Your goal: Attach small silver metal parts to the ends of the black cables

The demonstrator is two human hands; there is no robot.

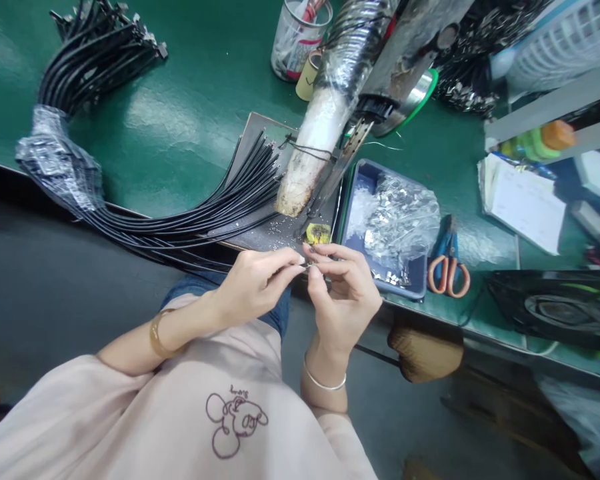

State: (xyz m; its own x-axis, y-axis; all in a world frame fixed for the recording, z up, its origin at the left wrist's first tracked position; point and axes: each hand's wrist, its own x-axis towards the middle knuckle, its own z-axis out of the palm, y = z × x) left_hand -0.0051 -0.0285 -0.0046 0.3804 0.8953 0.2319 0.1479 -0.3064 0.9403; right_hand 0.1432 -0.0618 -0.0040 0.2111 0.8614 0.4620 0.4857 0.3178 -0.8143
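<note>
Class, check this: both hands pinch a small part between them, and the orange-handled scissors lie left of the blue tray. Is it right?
No. In the head view the orange-handled scissors lie right of the blue tray. The left hand and right hand do pinch a small part between them.

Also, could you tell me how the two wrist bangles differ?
The left bangle is broad and amber; the right bangle is thin and silver. The left bangle sits farther up the forearm from the left hand, the right bangle nearer the right hand. Both lie on bare skin, their hands pinching a small part.
</note>
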